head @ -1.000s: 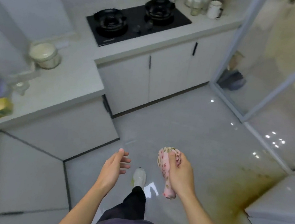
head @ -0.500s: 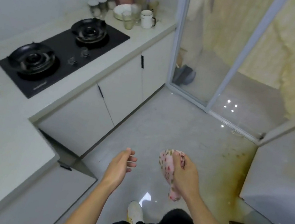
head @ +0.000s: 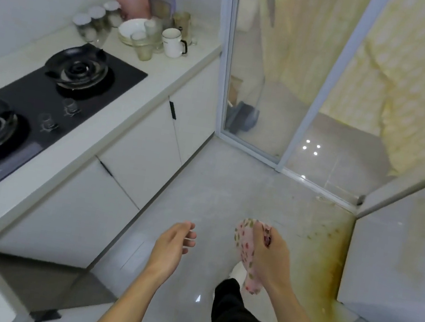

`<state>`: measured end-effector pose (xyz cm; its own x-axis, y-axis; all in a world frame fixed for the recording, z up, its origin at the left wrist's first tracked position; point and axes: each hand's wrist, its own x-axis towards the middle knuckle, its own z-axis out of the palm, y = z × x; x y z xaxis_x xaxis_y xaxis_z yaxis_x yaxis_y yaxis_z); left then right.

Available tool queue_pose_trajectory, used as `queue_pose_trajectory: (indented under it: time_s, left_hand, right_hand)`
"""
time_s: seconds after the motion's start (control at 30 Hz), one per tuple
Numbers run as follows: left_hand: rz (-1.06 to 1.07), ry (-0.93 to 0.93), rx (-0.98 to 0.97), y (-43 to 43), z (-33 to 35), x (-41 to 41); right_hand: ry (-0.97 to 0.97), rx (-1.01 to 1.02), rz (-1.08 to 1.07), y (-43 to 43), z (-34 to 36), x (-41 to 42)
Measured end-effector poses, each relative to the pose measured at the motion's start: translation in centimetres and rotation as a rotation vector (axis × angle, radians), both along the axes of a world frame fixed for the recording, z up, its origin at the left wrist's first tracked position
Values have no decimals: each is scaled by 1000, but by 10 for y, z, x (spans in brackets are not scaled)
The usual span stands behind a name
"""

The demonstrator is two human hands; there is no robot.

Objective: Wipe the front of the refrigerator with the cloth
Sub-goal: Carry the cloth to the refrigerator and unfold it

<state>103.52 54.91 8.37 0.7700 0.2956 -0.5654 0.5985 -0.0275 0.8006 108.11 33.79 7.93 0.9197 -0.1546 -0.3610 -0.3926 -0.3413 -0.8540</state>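
Left hand [head: 173,244]: open, the fingers loosely curved and a little spread, the thumb apart from them, the palm turned toward the other hand; it holds nothing and hangs in the air above the floor [head: 215,186]
Right hand [head: 271,257]: back toward the camera, the fingers curled tight round the cloth [head: 243,239]
Hands together: side by side and apart, with bare floor showing in the gap between them
Cloth: pale, printed with small pink and green spots, bunched into a wad; a rounded end sticks out ahead of the right hand's fingers and a loose tail hangs down past the heel of that hand
Refrigerator [head: 391,261]: white and plain-fronted, standing to the right of the right hand, well apart from the cloth and from both hands
Stain [head: 330,253]: a yellow-brown smear on the floor tiles between the right hand and the foot of the refrigerator
Bench [head: 164,71]: white, running along to the left of the left hand and on ahead of it, with a black two-burner stove [head: 31,108] set in it
Mug [head: 173,42]: white, among glasses and bowls at the far end of the bench, well ahead of the left hand
Glass door [head: 260,84]: ahead of both hands, across the floor
Leg [head: 232,304]: in dark trousers, just below the right hand, with a pale shoe [head: 237,270] at its end
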Motion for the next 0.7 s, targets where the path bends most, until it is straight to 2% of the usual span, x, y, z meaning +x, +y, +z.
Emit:
queue_pose_trajectory:
  time_s: [0.4, 0.7]
  left_hand:
    - [-178, -38, 17, -62, 13, 208]
    - [-360, -25, -27, -92, 11, 321]
  right_hand:
    - [31, -37, -90, -71, 2, 167]
    - [89, -144, -254, -88, -14, 228]
